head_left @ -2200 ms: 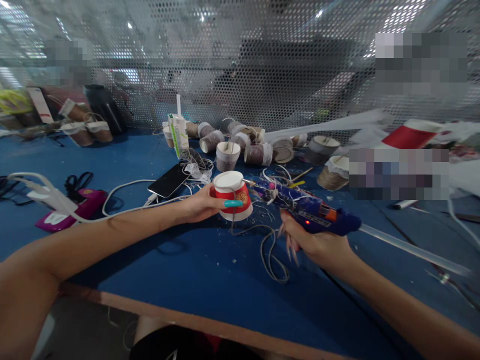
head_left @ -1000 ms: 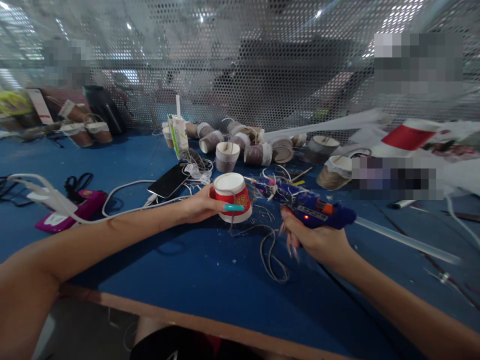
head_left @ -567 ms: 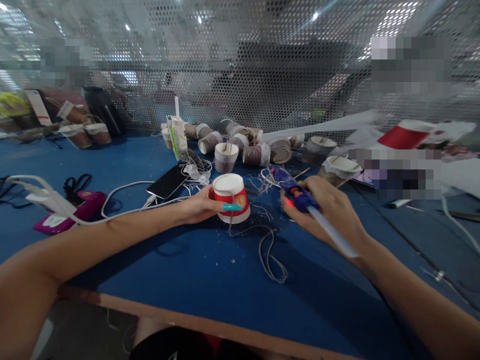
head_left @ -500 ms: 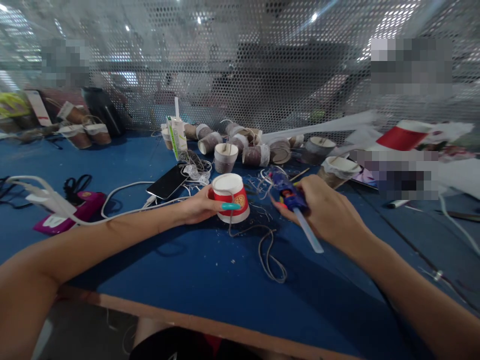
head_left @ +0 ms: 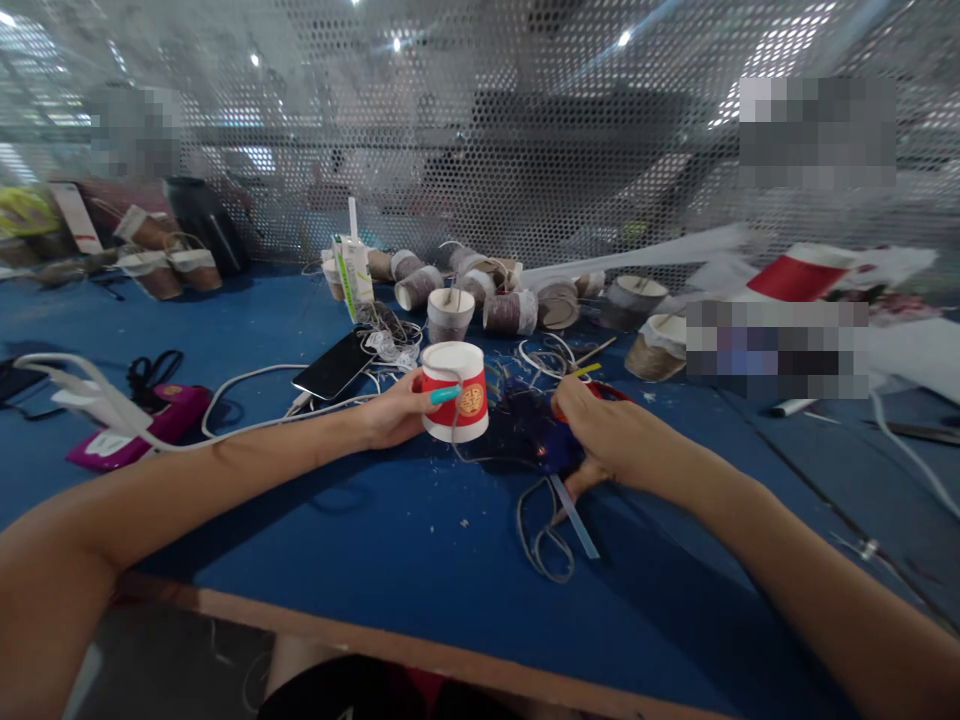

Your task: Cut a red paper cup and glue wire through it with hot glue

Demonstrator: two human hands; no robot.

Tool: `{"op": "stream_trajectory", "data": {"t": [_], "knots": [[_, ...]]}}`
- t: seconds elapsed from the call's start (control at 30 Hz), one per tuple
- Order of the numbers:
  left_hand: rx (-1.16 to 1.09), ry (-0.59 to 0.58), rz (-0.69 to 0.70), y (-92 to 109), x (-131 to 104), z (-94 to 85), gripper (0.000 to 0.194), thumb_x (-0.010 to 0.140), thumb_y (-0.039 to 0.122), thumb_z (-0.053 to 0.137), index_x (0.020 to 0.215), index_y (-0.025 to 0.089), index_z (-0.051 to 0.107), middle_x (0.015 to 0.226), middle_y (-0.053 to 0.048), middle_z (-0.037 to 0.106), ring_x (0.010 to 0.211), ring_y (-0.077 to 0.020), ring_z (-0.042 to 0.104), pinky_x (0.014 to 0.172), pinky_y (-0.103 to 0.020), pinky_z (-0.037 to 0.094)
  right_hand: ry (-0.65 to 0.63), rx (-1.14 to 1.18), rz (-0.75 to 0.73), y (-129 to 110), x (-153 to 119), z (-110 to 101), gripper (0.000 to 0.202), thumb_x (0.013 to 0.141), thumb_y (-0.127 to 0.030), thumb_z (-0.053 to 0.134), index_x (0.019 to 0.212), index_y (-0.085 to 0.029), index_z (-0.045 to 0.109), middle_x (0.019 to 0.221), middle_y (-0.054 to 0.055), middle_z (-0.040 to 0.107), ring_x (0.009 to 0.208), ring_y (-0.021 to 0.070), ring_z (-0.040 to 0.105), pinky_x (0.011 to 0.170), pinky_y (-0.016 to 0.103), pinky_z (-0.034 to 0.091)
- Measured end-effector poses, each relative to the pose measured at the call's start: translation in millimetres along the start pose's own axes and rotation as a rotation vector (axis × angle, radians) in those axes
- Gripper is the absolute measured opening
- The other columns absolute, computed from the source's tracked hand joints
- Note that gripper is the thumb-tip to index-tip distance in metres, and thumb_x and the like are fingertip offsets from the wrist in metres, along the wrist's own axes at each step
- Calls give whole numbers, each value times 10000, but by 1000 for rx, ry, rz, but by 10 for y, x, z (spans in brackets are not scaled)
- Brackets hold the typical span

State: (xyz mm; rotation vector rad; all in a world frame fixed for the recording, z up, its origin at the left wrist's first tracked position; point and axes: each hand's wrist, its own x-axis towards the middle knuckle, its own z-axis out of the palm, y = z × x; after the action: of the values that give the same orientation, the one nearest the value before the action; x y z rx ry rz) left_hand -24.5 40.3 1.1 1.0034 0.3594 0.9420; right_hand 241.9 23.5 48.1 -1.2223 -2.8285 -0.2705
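My left hand (head_left: 401, 410) grips a red and white paper cup (head_left: 471, 402) that is upside down, with the thumb pressed on its side. A grey cord (head_left: 461, 455) runs under that thumb, down the cup and into a loose loop on the table. Just right of the cup, my right hand (head_left: 600, 430) is closed around a blue hot glue gun (head_left: 555, 440), which is blurred. From its rear a pale glue stick (head_left: 576, 520) points toward me, over the cord's loop. The nozzle is hard to make out against the dark table.
Several cord-wrapped cups (head_left: 510, 312) lie at the back before a perforated metal screen (head_left: 487, 130). A black phone (head_left: 334, 365), white cable and lace lie behind my left arm. Left is a purple pouch (head_left: 172, 410). Red-handled scissors (head_left: 611, 392) lie behind my right hand.
My right hand has moved left and toward me with the glue gun, turning it so its front is nearer the cup. The cup has shifted slightly left and up.
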Motion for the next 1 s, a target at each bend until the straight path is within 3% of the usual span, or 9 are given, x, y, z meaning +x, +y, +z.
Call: {"op": "stream_trajectory", "data": {"t": [0.17,0.33,0.47,0.6,0.7,0.8,0.93,0.97,1.0], "knots": [[-1,-27,-16,16,-5,2,803,458,367,897,1178,215,576,892,-24,723,884,-203,670,909,-356,459,64,13,-29,3,57,111,691,552,-784,640,867,-183,507,857,107,551,692,264,599,554,366,493],[-16,-47,-41,20,-13,-17,638,473,345,895,1030,184,630,903,-30,721,868,-193,668,902,-353,459,143,107,-33,-23,148,318,703,549,-733,696,938,-175,521,954,144,552,883,337,597,720,466,521],[0,-45,-36,24,-20,-14,651,457,376,902,1019,173,642,894,-44,729,856,-191,678,853,-332,482,187,212,-16,-44,169,415,847,506,-671,770,1103,-152,469,1096,166,507,948,328,600,781,466,531],[-26,-40,-57,33,-21,-8,638,452,370,907,1004,165,662,927,-46,733,874,-181,679,863,-321,494,230,265,-144,49,134,377,1057,476,-769,706,1247,-127,374,1206,215,449,1171,394,476,973,570,423],[-38,-29,-63,33,-21,-17,658,445,367,911,1018,164,657,946,-47,728,890,-185,675,882,-330,492,266,293,-165,169,93,313,1100,417,-830,671,1221,-139,379,1244,227,410,1210,413,418,985,617,381],[-23,-20,-64,29,-20,-32,680,433,398,909,1013,157,650,942,-52,724,892,-189,672,893,-340,487,313,305,-109,224,63,217,954,426,-798,701,1093,-174,428,1227,215,423,1186,400,433,953,590,410],[27,-7,-46,20,-13,-24,746,407,444,907,1040,162,629,970,-71,715,925,-213,665,908,-367,477,651,245,-42,-6,50,27,445,739,-549,626,982,-234,427,1138,148,527,1072,326,530,893,523,441],[47,-3,-32,17,-12,-16,775,404,464,903,1060,162,623,979,-81,712,936,-223,664,910,-375,475,754,205,-83,-115,46,-17,359,790,-468,588,1002,-233,418,1133,140,545,1061,314,544,876,512,438],[69,-3,-17,14,-13,-5,806,400,485,897,1081,160,615,983,-90,710,941,-232,664,907,-382,476,756,196,-142,-232,39,-54,343,815,-422,563,1049,-228,406,1178,143,547,1095,312,539,883,509,429]]}}
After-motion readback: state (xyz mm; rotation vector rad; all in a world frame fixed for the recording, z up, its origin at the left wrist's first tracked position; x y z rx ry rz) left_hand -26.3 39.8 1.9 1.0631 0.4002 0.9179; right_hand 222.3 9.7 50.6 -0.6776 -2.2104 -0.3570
